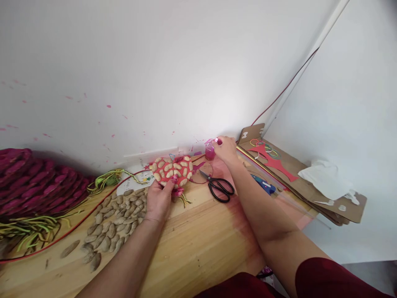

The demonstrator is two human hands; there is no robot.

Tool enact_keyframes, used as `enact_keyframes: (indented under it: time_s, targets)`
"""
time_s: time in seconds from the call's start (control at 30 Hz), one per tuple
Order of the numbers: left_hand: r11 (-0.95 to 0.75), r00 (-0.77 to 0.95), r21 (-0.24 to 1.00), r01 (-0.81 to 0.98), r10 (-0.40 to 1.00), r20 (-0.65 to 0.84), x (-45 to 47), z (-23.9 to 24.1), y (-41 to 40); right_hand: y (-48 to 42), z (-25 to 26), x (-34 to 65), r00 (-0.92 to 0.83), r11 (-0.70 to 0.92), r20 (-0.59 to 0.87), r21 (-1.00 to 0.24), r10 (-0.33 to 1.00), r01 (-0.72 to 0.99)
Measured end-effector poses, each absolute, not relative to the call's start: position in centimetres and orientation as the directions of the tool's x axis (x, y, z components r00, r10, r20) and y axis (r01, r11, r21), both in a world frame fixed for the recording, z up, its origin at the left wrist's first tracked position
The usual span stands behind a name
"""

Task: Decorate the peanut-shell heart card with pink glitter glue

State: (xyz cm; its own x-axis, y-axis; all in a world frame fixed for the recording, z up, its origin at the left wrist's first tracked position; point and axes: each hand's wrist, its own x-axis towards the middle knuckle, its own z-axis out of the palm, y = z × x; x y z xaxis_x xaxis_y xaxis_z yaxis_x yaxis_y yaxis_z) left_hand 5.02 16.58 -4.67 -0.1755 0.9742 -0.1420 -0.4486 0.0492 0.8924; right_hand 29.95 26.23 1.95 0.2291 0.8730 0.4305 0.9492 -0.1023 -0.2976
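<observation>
My left hand (161, 198) is closed on the lower edge of a red heart-shaped piece (173, 178) covered with peanuts in their shells. A few peanuts near my thumb are stained pink, and yellow-green threads (185, 201) hang below the piece. My right hand (226, 148) is at the rim of a small clear cup (210, 152) of magenta paint, fingers pinched together and stained pink. What they pinch, if anything, is too small to make out. Black-handled scissors (221, 188) lie on the wooden table (189, 252) between my arms, tips over a round brown piece (201, 171).
Loose peanuts (119, 217) lie left of my left arm, beside a stack of magenta-painted pieces (40, 182) and yellow-green yarn (34, 227). At right are cardboard sheets (338, 209), a red paper scrap (273, 159), white tissue (321, 178) and a blue tool (263, 184).
</observation>
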Motion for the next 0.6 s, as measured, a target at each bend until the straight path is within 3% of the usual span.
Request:
enact_keyframes:
  time_s: [0.6]
  targets:
    - [0.053,-0.164,0.881,-0.469,0.976,-0.146,5.12,-4.47,16.42,26.02,2.07,29.13,0.247,-0.098,0.428,-0.342,0.869,0.935]
